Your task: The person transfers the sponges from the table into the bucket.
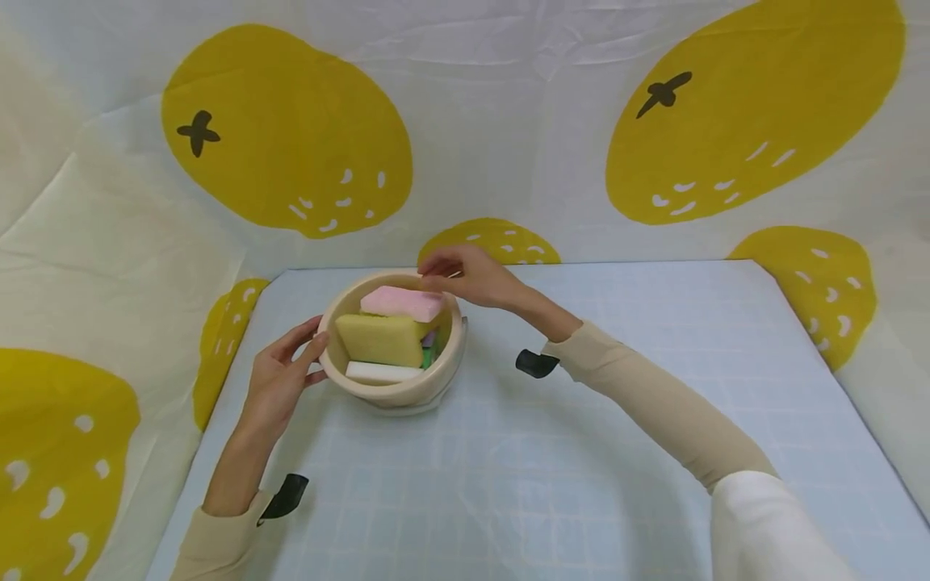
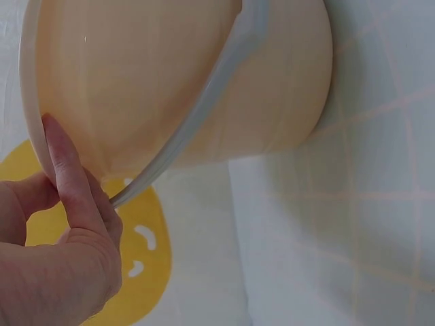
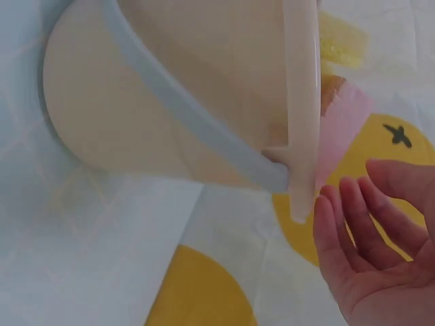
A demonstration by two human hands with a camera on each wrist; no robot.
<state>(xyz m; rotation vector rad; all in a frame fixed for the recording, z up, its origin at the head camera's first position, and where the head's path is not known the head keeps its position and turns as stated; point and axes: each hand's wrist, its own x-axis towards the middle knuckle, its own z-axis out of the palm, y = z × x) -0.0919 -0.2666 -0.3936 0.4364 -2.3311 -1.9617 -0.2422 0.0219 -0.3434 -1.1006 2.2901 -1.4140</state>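
A cream bucket (image 1: 452, 365) stands upright toward the back of the table, its pale grey handle (image 2: 194, 115) hanging down the side. Inside it are a pink sponge (image 1: 402, 303), a yellow sponge (image 1: 379, 339), a white block (image 1: 383, 373) and a partly hidden green item (image 1: 429, 357). My left hand (image 1: 279, 375) pinches the bucket's rim on the left, thumb and fingers on either side of it. Beside the far right rim, my right hand (image 1: 475, 276) has loosely bent fingers with nothing between them, close to the pink sponge. In the right wrist view the pink and yellow sponges stick out above the rim.
The table (image 1: 581, 500) has a light blue checked cover. White cloth printed with yellow fruit (image 1: 291, 129) rises behind the table and along its sides. A black strap end (image 1: 536, 364) juts from the right wrist, another (image 1: 285, 496) from the left.
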